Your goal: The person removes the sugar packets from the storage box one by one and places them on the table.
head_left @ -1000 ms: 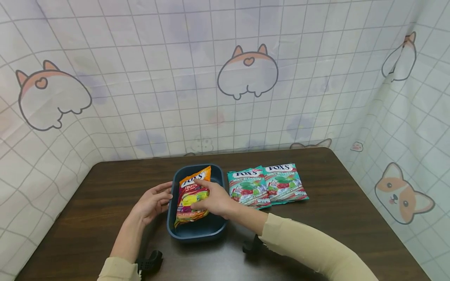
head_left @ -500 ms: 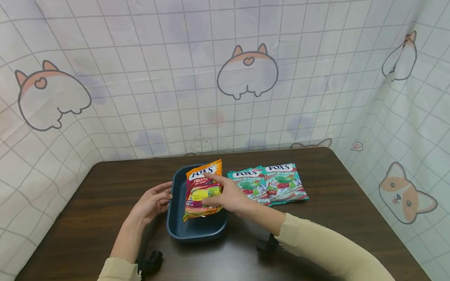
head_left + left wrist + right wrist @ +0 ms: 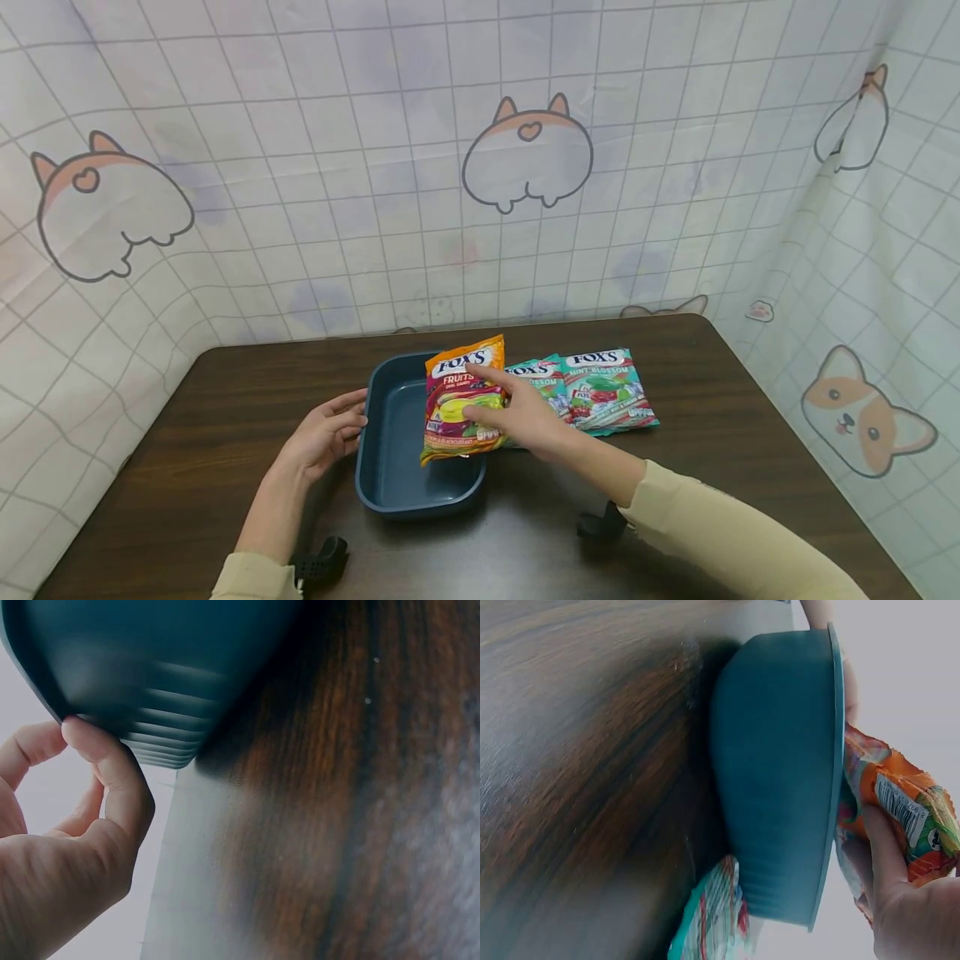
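In the head view a dark blue rectangular tub (image 3: 397, 433) stands on the table. My left hand (image 3: 324, 433) is at its left side; in the left wrist view the thumb and a finger (image 3: 97, 746) pinch its rim. My right hand (image 3: 528, 412) grips an orange and dark red bag of Fox's fruit candy (image 3: 453, 412) by its right side, raised above the tub's right rim. The right wrist view shows this candy bag (image 3: 900, 802) above the rim, with its barcode side visible. The tub's visible inside holds nothing.
Two green Fox's Mint Blossom candy bags (image 3: 606, 387) lie overlapping on the dark wooden table (image 3: 240, 417), right of the tub. The raised bag and right hand partly cover the left one. A patterned cloth wall (image 3: 390, 167) rises behind the table.
My right hand has lifted the fruit candy bag out of the tub and carried it to the right. The left hand and the tub have stayed in place.
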